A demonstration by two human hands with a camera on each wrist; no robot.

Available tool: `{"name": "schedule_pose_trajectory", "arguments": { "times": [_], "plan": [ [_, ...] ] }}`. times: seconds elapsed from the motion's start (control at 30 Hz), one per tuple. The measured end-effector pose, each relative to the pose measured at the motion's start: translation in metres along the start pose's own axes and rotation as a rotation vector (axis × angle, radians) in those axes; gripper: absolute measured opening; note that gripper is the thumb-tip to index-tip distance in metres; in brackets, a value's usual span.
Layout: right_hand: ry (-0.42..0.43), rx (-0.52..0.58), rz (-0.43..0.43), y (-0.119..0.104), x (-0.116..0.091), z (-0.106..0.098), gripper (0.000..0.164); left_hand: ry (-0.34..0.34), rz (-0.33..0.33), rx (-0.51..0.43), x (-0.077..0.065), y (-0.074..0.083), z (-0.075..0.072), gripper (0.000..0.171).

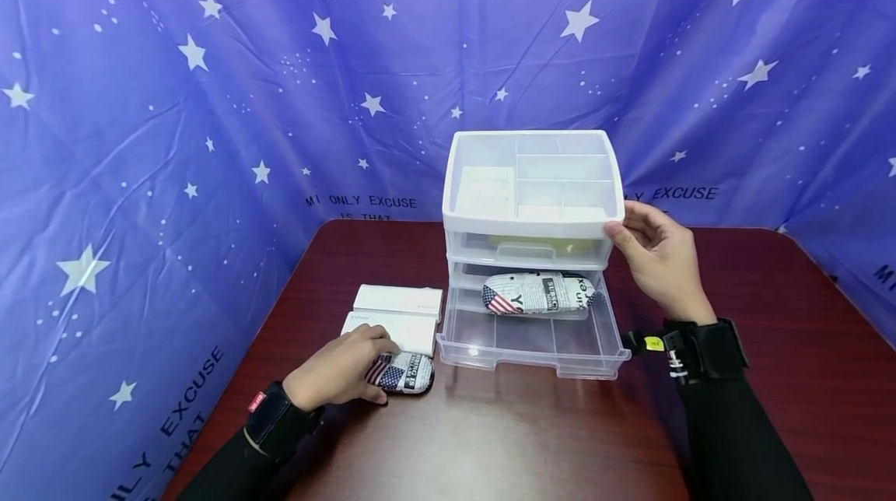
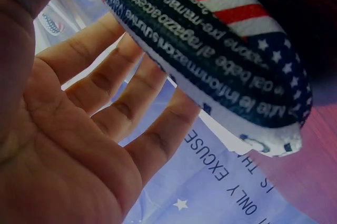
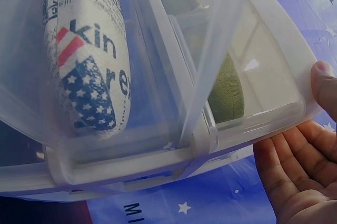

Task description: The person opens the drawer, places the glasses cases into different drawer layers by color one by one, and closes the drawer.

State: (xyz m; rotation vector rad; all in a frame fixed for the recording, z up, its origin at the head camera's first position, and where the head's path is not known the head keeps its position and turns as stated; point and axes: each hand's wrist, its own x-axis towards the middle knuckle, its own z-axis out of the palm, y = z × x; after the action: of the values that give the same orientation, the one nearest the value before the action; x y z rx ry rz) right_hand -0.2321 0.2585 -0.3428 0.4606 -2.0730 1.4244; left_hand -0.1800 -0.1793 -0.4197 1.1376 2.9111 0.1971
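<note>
Two hands are engaged. The left hand [image 1: 348, 361], fingers partly curled, holds the near printed case [image 1: 406, 373] between thumb and fingers (contact with the table [image 1: 560, 439] cannot be confirmed). This case is located left of the pulled-out lower drawer [image 1: 532, 357], just in front of two white boxes [image 1: 392, 330]. The right hand [image 1: 661, 260] grips the right edge of the drawer unit [image 1: 532, 223], thumb at the front corner. A second printed case [image 1: 535, 293] lies crosswise inside the lower drawer; an olive-green item [image 3: 229, 92] shows through the clear upper drawer [image 1: 476, 246].
</note>
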Motion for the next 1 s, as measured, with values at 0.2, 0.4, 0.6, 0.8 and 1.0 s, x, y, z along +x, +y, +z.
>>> {"name": "schedule_pose_trajectory", "arguments": {
  "times": [0.2, 0.4, 0.6, 0.8, 1.0],
  "plan": [
    [-0.001, 0.023, 0.000, -0.001, 0.001, 0.001, 0.034, -0.041, -0.001, -0.028, 0.001, -0.004, -0.001, 0.064],
    [0.002, 0.015, -0.003, -0.002, 0.001, 0.001, 0.034, -0.063, 0.019, -0.028, 0.001, -0.006, -0.003, 0.066],
    [0.010, 0.024, 0.002, -0.001, 0.001, -0.001, 0.034, -0.067, 0.021, -0.001, 0.004, -0.007, -0.002, 0.066],
    [0.010, 0.030, -0.003, 0.000, 0.001, -0.001, 0.033, -0.071, 0.041, -0.010, 0.005, -0.009, -0.002, 0.057],
    [0.002, 0.044, 0.000, -0.001, 0.001, 0.000, 0.034, -0.088, 0.027, -0.057, 0.002, -0.014, 0.001, 0.056]
  ]
}}
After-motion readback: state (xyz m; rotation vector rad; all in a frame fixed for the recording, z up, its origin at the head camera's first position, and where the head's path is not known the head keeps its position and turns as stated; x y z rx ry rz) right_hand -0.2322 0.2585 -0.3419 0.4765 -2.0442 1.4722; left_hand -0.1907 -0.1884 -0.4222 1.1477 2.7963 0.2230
